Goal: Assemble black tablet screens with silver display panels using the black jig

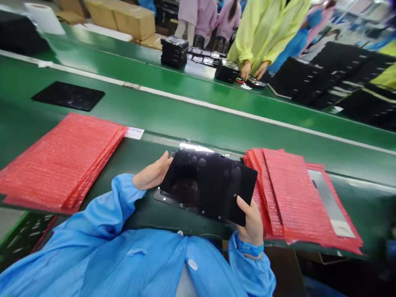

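A glossy black tablet screen (207, 181) is held tilted over the table in front of my chest. Clear film shines along its far edge, and a dark strip with small round dots shows beneath its near edge. My right hand (252, 218) grips the near right corner, thumb on the glass and fingers underneath. At the left edge, my left hand (153, 171) holds the screen with its fingers partly hidden behind it. Just right of the screen lies a pile of red bubble-wrap bags (293, 194), one with a silver-grey flat panel (331, 202) showing.
Another stack of red bubble-wrap bags (64, 161) lies at left, by a white label (134, 133). A black flat panel (68, 95) rests on the green conveyor (173, 109). Across it, a co-worker's hands (255, 71) handle black parts among black trays (328, 78).
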Motion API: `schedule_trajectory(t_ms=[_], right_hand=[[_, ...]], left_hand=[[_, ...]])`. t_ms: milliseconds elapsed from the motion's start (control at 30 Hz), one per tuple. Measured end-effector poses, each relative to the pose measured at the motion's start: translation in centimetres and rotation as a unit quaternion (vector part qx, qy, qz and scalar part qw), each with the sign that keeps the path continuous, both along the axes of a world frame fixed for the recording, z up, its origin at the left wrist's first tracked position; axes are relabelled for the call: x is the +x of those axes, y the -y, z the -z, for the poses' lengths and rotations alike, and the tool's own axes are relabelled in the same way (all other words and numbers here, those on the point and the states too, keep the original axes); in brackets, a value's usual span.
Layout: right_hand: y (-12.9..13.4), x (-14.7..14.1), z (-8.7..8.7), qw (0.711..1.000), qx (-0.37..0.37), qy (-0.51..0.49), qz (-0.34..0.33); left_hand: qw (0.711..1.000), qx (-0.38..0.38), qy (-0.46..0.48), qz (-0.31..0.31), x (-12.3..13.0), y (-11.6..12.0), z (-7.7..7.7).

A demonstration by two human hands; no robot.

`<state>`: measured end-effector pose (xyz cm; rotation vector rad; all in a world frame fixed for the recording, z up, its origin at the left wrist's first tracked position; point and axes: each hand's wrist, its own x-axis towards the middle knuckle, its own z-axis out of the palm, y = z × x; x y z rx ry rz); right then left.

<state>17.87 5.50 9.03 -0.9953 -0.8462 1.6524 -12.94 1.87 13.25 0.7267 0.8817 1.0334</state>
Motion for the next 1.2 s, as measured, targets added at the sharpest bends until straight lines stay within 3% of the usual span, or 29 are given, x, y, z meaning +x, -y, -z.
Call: schedule_trajectory(t_ms=[100,233,300,367,400,467,967,1133,1200], right_hand=[[-0.5,-0.1,1.3,0.989,0.063,0.124,-0.05],[-1.2,-0.3,3.1,0.927,0.159,0.339,-0.029],[-1.3,-0.4,3.8,0.902,0.164,0.398,-0.014],[-1.1,-0.3,4.2,0.894,0.172,0.414,-0.016],[-1.0,-0.3,4.4,0.893,0.175,0.415,-0.018],[-0.8,-0.2,4.6,0.891,0.176,0.417,-0.017],[-0.2,-0.6,4.7,0.888,0.188,0.42,-0.007],[-0.1,-0.6,4.7,0.886,0.193,0.421,-0.004],[0.0,-0.6,4.6,0.88,0.195,0.432,-0.001]], left_hand=[[1.0,-0.002,-0.022,-0.008,-0.2,0.4,0.4],[0.978,0.084,-0.183,-0.056,-0.5,0.4,2.0],[0.925,0.12,-0.35,-0.085,-0.7,0.2,3.0],[0.848,0.154,-0.497,-0.096,-0.9,0.0,3.9],[0.818,0.171,-0.54,-0.094,-1.0,0.0,4.3],[0.793,0.194,-0.571,-0.086,-1.2,-0.1,4.8],[0.799,0.18,-0.567,-0.09,-1.3,-0.2,4.7],[0.788,0.177,-0.584,-0.083,-1.3,-0.2,4.6],[0.77,0.173,-0.61,-0.074,-1.0,0.1,4.4]])
